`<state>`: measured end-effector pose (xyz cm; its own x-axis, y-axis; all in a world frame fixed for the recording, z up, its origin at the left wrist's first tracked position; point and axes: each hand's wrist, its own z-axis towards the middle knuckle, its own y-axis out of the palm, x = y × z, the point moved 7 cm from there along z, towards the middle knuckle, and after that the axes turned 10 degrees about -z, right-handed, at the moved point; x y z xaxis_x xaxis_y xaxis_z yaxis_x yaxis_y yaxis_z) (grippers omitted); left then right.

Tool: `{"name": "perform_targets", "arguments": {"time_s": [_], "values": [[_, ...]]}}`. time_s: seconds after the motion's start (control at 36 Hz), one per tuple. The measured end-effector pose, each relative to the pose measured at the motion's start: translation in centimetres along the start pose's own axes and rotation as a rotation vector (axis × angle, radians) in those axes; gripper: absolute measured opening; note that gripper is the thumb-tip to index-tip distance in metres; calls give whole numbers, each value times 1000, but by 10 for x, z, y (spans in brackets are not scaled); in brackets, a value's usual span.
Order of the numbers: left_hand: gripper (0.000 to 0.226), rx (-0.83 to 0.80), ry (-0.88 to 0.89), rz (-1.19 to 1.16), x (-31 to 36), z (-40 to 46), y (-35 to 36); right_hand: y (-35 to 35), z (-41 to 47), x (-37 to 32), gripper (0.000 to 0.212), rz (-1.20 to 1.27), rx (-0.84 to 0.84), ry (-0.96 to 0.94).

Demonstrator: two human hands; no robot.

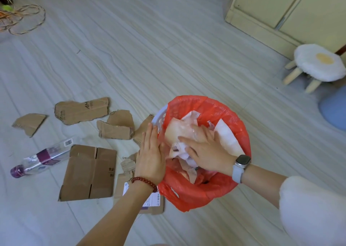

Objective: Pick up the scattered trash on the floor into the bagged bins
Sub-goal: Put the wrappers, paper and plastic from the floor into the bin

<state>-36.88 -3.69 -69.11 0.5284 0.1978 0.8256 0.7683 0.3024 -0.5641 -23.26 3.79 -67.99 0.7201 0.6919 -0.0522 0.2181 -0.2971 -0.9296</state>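
Both hands (204,148) press trash (179,133) into red-bagged bin (230,118).

Red bag (215,191); brown cardboard (89,172); purple-capped clear bottle (40,158); pale streaked floor (149,49).

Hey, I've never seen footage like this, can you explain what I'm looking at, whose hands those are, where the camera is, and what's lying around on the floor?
This is one picture from a camera worn on a person's head, looking down at their own hands. No robot is involved. The right hand, with a watch on the wrist, presses crumpled paper and plastic down into a bin lined with a red bag. The left hand, with a red bead bracelet, rests flat against the bin's rim. Neither hand plainly grips anything. On the floor to the left lie torn cardboard pieces and a clear plastic bottle with a purple cap. A small white stool stands off to the right.
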Motion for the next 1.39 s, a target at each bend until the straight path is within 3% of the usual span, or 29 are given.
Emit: {"name": "perform_targets", "arguments": {"time_s": [0.06, 0.22, 0.44, 0.56, 0.64, 0.69, 0.75, 0.81, 0.86, 0.94, 1.0, 1.14, 1.28, 1.39], "values": [[67, 7, 10, 2, -3, -2, -2, 20, -8, -6, 48, -25, -172, -64], [73, 7, -9, 26, -4, -4, -5, 45, -23, -27, 50, -220, -255, -406], [71, 1, -32, 21, 6, 0, 1, 80, 5, -26, 50, -380, -367, -404], [59, -4, -51, 22, 7, 1, 0, 65, 7, -26, 43, -97, -420, -348], [53, -4, -72, 27, 9, -1, 0, 30, -2, -20, 32, 565, -453, -176], [52, 0, -78, 25, 10, 0, 0, 1, -9, -8, 28, 782, -373, -100], [52, 1, -85, 30, 10, 2, 0, -23, -15, 4, 31, 828, -248, -74], [53, -2, -91, 37, 10, 2, 0, -41, -17, 15, 28, 695, -99, -98], [54, -11, -98, 46, 10, 1, 0, -46, -22, 19, 33, 414, -53, -146], [60, -23, -94, 79, 9, 1, 1, -25, -30, 22, 72, -49, -201, -205], [74, -23, -90, 102, 9, 1, 0, -8, -32, 20, 83, -270, -243, -247], [81, -32, -84, 116, 8, 1, 0, 35, -12, 21, 68, -480, -283, -291], [80, -38, -51, 172, 9, 1, 0, 72, 15, 13, 58, -499, -284, -272], [55, -81, 45, 436, 16, 0, 1, 78, 26, 5, 56, -520, -297, -312]]}}
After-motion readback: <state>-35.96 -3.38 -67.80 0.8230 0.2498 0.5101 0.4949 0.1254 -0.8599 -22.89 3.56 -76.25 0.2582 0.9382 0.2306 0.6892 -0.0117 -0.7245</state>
